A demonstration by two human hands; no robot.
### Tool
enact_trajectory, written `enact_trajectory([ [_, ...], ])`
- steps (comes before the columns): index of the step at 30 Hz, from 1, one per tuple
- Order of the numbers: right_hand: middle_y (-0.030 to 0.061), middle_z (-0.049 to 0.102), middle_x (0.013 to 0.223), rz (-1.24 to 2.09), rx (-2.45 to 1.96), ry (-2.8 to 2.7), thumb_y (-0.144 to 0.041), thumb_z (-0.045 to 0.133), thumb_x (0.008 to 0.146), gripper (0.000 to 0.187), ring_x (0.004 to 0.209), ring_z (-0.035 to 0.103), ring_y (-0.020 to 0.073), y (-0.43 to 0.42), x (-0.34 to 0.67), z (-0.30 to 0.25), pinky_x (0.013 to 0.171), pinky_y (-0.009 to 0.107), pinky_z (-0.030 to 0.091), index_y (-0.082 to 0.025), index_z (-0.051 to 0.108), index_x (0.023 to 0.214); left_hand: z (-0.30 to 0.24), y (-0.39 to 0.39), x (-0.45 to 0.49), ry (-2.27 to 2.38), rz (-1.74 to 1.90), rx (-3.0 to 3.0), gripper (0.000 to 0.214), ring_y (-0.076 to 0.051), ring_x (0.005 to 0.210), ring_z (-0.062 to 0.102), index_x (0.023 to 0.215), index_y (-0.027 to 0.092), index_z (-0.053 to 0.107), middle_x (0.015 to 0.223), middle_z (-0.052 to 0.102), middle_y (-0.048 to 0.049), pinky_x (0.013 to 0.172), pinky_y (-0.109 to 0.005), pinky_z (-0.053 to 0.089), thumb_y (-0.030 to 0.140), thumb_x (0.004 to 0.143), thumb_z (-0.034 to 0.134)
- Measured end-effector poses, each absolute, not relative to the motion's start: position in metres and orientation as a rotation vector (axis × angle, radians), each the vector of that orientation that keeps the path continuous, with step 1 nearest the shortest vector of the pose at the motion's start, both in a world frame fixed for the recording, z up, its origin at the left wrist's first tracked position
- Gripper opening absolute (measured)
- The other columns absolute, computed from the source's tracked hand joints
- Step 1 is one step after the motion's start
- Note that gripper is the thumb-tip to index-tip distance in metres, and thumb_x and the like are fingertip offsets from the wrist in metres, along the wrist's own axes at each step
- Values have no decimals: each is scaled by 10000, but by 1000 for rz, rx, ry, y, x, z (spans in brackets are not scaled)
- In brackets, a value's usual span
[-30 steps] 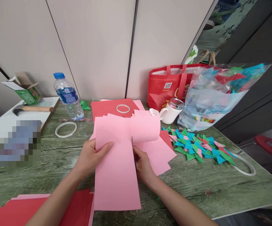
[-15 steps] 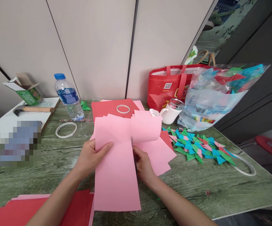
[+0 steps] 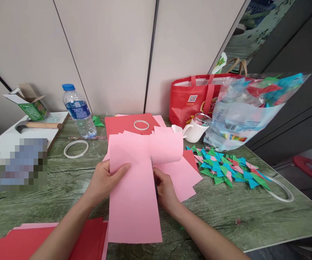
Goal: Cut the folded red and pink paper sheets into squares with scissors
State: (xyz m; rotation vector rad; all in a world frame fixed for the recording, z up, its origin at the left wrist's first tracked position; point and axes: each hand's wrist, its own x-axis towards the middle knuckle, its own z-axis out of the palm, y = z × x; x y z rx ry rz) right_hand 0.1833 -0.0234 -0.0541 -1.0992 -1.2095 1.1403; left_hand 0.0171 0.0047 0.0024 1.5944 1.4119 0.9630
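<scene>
A pink sheet of paper [image 3: 131, 202] hangs upright in front of me. My left hand [image 3: 105, 180] grips its left edge, thumb on the near face and fingers behind. A cut runs up the sheet from its lower edge, and the part right of it curls over as a roll [image 3: 168, 148]. At this cut my right hand [image 3: 165, 187] is closed around dark scissors [image 3: 156, 188], mostly hidden behind the paper. Beneath and behind lie more pink sheets [image 3: 184, 177] and a red stack [image 3: 118, 124] with a white tape ring [image 3: 141, 125] on top.
Red and pink sheets [image 3: 50, 242] lie at the near left. Folded paper pieces [image 3: 226, 168], a white mug [image 3: 196, 130], a filled plastic bag [image 3: 234, 119] and a red bag [image 3: 184, 97] stand right. A bottle [image 3: 78, 112], tape roll [image 3: 76, 149] and hammer [image 3: 40, 125] are left.
The curled part of the pink sheet has drawn slightly left and its right end looks narrower. Both hands stay almost in place, still holding the paper and scissors.
</scene>
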Motion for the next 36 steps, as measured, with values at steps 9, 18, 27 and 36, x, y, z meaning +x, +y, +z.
enact_trajectory([
  [9, -22, 545, 570, 1125, -1122, -1188, -182, 575, 608, 51, 527, 439, 121, -23, 183, -56, 460, 215, 341, -169, 573, 657, 2, 3, 16, 1405, 980, 1584, 284, -96, 471, 401, 523, 145, 517, 535, 469, 23, 372, -176, 315, 373, 678, 588],
  [18, -26, 554, 600, 1127, -1090, -1208, -149, 586, 619, 76, 545, 457, 118, -22, 185, -60, 498, 220, 372, -166, 568, 691, 6, 3, 20, 1398, 993, 1609, 286, -94, 439, 412, 496, 151, 513, 498, 489, 30, 357, -174, 309, 369, 661, 595],
  [27, -14, 614, 656, 1157, -1060, -1208, -157, 605, 621, 135, 610, 551, 149, -19, 191, -52, 514, 227, 422, -187, 535, 732, 6, 1, 22, 1344, 928, 1616, 269, -110, 449, 466, 529, 143, 564, 521, 552, 9, 355, -177, 350, 370, 669, 599],
  [36, -10, 629, 704, 1179, -1029, -1198, -129, 609, 627, 169, 632, 576, 152, -19, 190, -54, 535, 232, 442, -191, 531, 763, 4, 1, 21, 1304, 909, 1599, 236, -107, 448, 483, 556, 145, 588, 536, 579, 14, 361, -176, 355, 344, 682, 597],
])
